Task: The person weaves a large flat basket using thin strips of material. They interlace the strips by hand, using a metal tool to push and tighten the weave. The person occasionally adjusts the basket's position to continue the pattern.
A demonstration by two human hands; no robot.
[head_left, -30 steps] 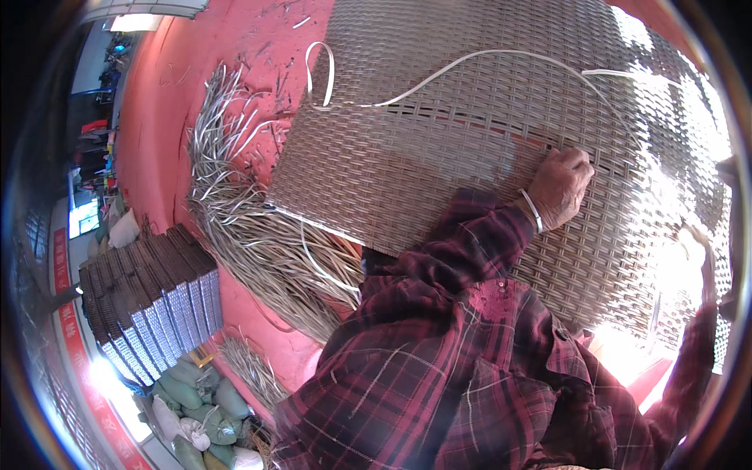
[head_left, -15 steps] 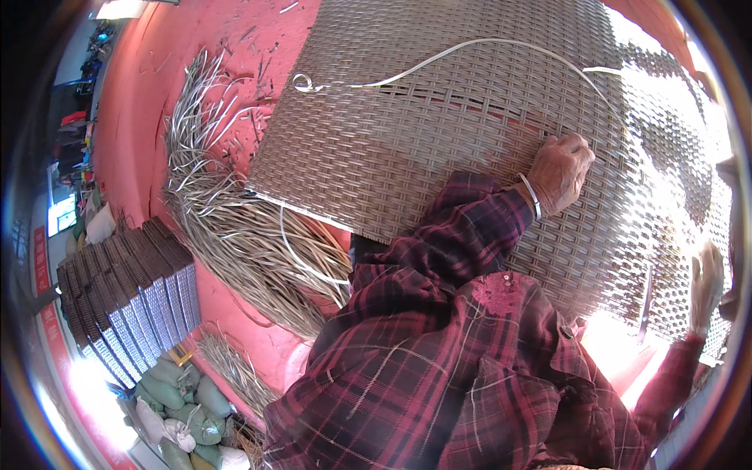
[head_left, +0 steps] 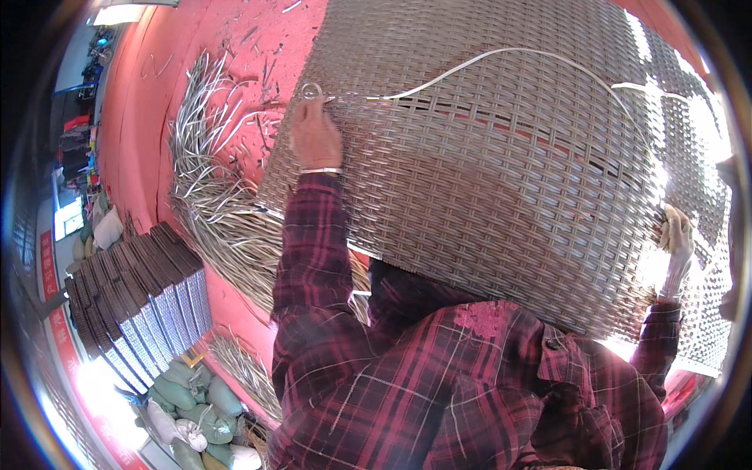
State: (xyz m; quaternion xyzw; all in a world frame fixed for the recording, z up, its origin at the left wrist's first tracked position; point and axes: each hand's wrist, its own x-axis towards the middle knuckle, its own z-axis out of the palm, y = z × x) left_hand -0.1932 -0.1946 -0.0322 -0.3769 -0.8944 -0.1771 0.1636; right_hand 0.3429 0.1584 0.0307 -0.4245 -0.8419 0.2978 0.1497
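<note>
A large brown woven wicker panel [head_left: 486, 188] lies in front of me, with a long narrow slit in its weave. One pale weaving strand [head_left: 470, 61] comes out of the panel at the far left and arches over the surface to the right. Its curled end forms a small loop at the panel's left edge. My left hand [head_left: 316, 137] reaches there, fingertips pinched together at that loop. At the right side of the panel, my right hand [head_left: 675, 235] has its fingers bent together in bright glare; what they hold is not clear.
A heap of loose strands [head_left: 227, 211] lies on the red cloth [head_left: 141, 133] left of the panel. Farther left are a stack of dark woven panels [head_left: 141, 301] and several filled sacks [head_left: 200, 407]. A second woven sheet [head_left: 689, 117] extends at the right in strong sunlight.
My left hand has moved from the middle right of the panel to the strand's loop at far left. My right hand has moved up and slightly left, to the panel's right side.
</note>
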